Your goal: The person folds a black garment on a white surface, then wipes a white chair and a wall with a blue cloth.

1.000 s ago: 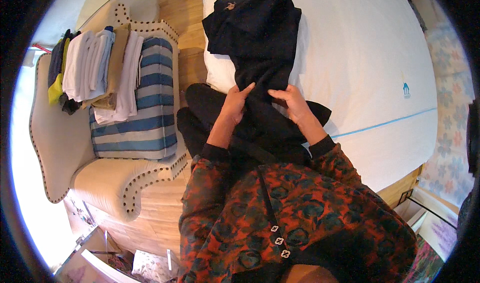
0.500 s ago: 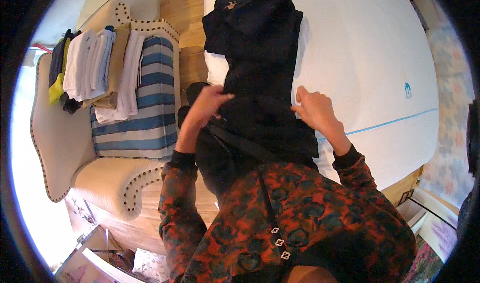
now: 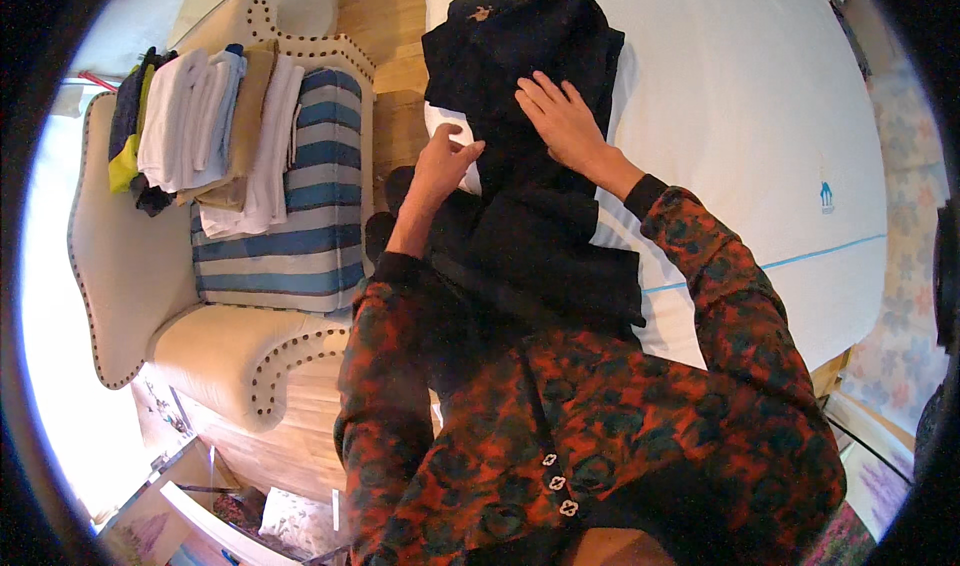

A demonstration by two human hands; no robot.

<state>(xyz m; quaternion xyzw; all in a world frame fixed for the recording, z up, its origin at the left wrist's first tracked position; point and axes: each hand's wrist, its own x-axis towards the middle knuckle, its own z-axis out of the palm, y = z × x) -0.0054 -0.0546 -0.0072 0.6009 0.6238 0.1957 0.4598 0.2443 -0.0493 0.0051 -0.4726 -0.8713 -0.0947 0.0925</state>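
Observation:
A black garment [image 3: 560, 46] with a small embroidered emblem lies lengthwise on a white mattress [image 3: 740, 116], its near part reaching my waist. My right hand [image 3: 565, 124] rests flat on the garment's upper part, fingers stretched out and holding nothing. Beside the garment's left edge is my left hand [image 3: 440, 171], thumb and forefinger apart, with nothing visible between them; its other fingers are curled and partly hidden. The near part of the garment lies in loose folds, and black against my dark trousers its lower border is hard to make out.
To the left stands a cream armchair [image 3: 115, 266] with studded trim and a striped blue-and-grey seat [image 3: 325, 196]. A row of folded clothes [image 3: 215, 131], white, tan and dark, stands on it. Wooden floor [image 3: 395, 26] shows between chair and mattress.
My right hand has moved up and left onto the garment's upper part and flattened. My left hand has shifted slightly up and right. The garment's near part now sits bunched lower, in folds.

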